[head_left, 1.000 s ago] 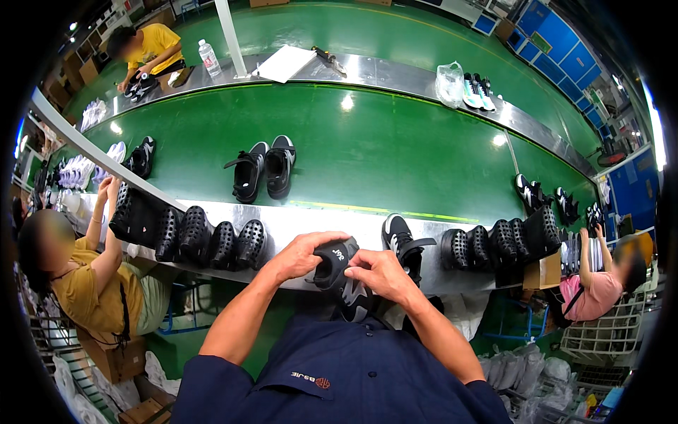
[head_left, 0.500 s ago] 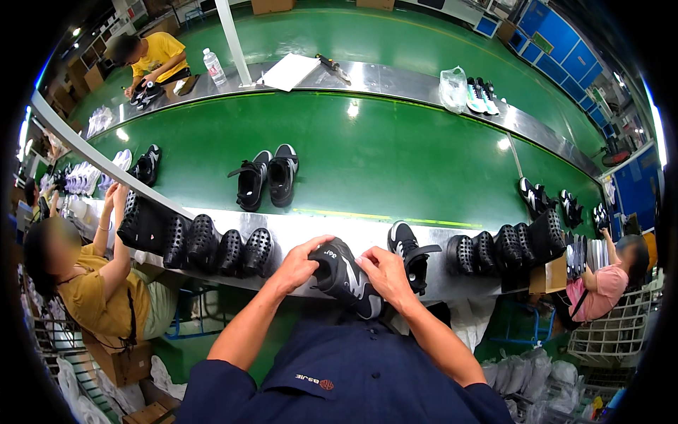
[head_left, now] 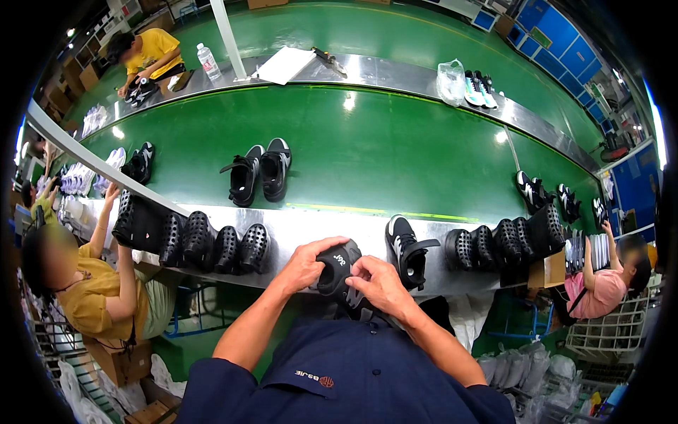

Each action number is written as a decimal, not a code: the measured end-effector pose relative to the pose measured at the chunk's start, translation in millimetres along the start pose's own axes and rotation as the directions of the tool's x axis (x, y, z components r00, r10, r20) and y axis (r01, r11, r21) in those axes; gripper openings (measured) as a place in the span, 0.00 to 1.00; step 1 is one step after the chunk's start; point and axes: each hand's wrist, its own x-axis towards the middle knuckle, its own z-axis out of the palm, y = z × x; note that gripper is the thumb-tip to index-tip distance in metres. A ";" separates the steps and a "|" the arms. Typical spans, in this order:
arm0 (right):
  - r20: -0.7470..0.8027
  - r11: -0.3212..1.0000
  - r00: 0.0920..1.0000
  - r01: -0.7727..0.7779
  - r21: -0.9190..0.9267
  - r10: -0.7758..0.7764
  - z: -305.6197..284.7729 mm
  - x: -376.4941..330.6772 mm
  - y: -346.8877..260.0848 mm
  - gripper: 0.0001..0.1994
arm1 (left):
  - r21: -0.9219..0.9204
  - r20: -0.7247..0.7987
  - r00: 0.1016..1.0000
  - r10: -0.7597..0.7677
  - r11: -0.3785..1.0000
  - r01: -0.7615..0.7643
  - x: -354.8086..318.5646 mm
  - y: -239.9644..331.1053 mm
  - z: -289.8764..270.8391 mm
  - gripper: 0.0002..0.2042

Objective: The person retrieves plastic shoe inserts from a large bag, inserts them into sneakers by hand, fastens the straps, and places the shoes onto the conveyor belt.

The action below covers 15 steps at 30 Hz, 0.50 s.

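A black and grey sneaker (head_left: 337, 263) is held low in front of me, heel up and toe toward my body. My left hand (head_left: 304, 268) is closed around its heel end, thumb and fingers on the collar. My right hand (head_left: 380, 284) pinches at the side of the same sneaker, thumb and forefinger pressed together; its fingertips partly hide the upper. Just beyond my right hand, a second black sneaker (head_left: 408, 247) with grey and white trim stands on the metal ledge (head_left: 318, 225), its strap sticking out to the right.
Black studded shoe forms (head_left: 226, 249) line the ledge at left, and more studded forms (head_left: 484, 247) at right. A sneaker pair (head_left: 260, 173) rests on the green belt (head_left: 381, 155). Co-workers sit left (head_left: 106, 283) and right (head_left: 607, 265). A white post (head_left: 106, 166) slants across the left.
The held sneaker has tilted so its heel faces up more, and its toe has dropped toward my body. My right hand has shifted slightly left and down along its side.
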 end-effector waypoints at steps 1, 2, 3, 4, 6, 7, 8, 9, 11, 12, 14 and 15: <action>0.000 0.998 0.998 0.060 -0.004 -0.060 0.1 -1.4 1.3 0.10 | -0.001 0.004 1.000 -0.001 1.000 0.001 2.6 -1.8 -0.6 0.36; 0.006 0.992 0.992 0.122 -0.008 -0.122 1.0 -2.9 1.5 0.10 | 0.010 0.025 0.999 0.022 1.000 -0.022 5.8 -5.7 -3.6 0.36; 0.009 0.992 0.992 0.122 -0.008 -0.122 1.5 -6.9 0.7 0.10 | 0.020 0.047 0.998 0.043 0.999 -0.044 8.4 -11.6 -5.6 0.37; 0.048 0.987 0.986 0.160 -0.012 -0.159 1.1 -13.7 -1.0 0.10 | -0.034 0.065 0.997 0.040 0.999 -0.038 11.1 -22.4 -5.5 0.37; 0.119 0.977 0.970 0.211 0.013 -0.211 -2.8 -26.9 -1.8 0.10 | -0.022 0.079 0.997 0.026 0.999 -0.024 18.8 -24.3 -6.9 0.38; 0.120 0.978 0.971 0.209 0.012 -0.209 -1.2 -31.7 -1.0 0.10 | -0.009 0.091 0.996 0.012 1.000 -0.011 21.2 -25.8 -7.2 0.38; 0.126 0.970 0.962 0.241 0.021 -0.242 -1.3 -36.7 -0.2 0.10 | -0.042 0.095 0.995 0.000 0.999 0.004 23.0 -25.7 -5.0 0.38; 0.132 0.962 0.953 0.273 0.029 -0.274 -2.1 -39.4 0.4 0.10 | -0.044 0.096 0.995 0.001 0.999 0.003 24.4 -25.2 -4.4 0.38; 0.094 0.971 0.967 0.236 0.038 -0.239 -6.3 -35.9 -0.2 0.09 | -0.073 0.158 0.987 0.023 0.997 -0.011 27.7 -24.0 -5.9 0.38; 0.074 0.990 0.987 0.137 0.039 -0.140 -9.6 -32.7 -4.2 0.09 | -0.076 0.175 0.984 0.028 0.997 -0.015 28.9 -23.6 -6.2 0.37; 0.052 0.998 0.998 0.036 0.042 -0.038 -13.0 -28.0 -6.3 0.08 | -0.039 0.204 0.978 0.050 0.998 -0.043 31.4 -18.6 -5.8 0.37; 0.033 0.998 0.999 0.037 0.057 -0.039 -13.5 -26.1 -5.0 0.08 | -0.019 0.212 0.976 0.058 0.998 -0.055 32.5 -15.7 -5.4 0.37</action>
